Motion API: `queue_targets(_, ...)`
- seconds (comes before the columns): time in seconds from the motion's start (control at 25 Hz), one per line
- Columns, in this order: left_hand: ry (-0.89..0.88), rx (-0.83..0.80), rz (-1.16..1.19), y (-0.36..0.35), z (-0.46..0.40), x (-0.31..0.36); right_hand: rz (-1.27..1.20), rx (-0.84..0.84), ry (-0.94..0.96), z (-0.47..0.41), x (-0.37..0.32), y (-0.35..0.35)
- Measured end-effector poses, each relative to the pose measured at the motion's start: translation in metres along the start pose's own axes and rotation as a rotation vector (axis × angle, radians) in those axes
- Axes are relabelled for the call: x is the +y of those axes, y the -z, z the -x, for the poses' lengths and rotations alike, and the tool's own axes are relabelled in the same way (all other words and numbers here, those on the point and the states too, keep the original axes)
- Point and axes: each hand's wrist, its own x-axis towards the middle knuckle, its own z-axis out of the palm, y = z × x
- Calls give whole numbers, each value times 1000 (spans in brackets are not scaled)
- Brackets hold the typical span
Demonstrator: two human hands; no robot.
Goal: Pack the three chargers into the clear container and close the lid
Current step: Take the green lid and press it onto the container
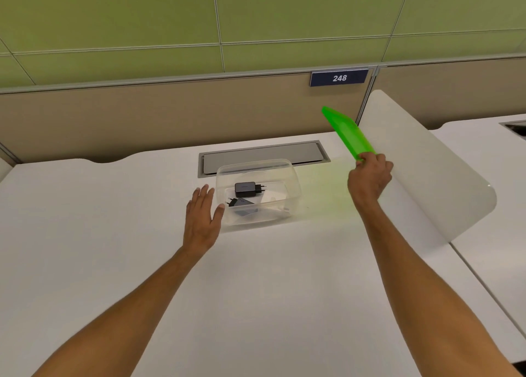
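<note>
A clear plastic container (284, 174) stands uncovered on the white desk. Inside lie a black charger (246, 189), a second dark charger (237, 201) with its prongs toward the left, and a white charger (273, 198) that is hard to make out. My left hand (202, 218) rests open against the container's left wall, fingers spread. My right hand (370, 177) is raised to the right of the container and grips one end of a translucent green lid (347, 133), which tilts up and away to the left.
A grey cable hatch (263, 155) is set into the desk just behind the container. A white curved divider (427, 171) rises at the right, close behind my right hand. A beige partition with a "248" sign (339, 77) closes off the back.
</note>
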Motion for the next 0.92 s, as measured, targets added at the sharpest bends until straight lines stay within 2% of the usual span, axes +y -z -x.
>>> queue_targets(0.12,-1,11,91,5,-9,17,-139,-26,91,1,-33,5)
queue_targets(0.32,39,-7,216,12,-25,37,-379,-211,244,14,-82,16)
queue_targets(0.56,293,65,631,33,-53,49,-511,-565,377,33,-120,17)
queue_targets(0.68,332,99,750,43,-61,42,-595,-701,356,40,-132,17)
queue_targets(0.76,326,92,761,46,-65,34,-618,-731,312,41,-137,15)
queue_targets(0.84,311,85,765,47,-65,28,-711,-713,226,40,-140,9)
queue_targets(0.92,303,101,740,46,-65,27,-803,-575,103,39,-141,-1)
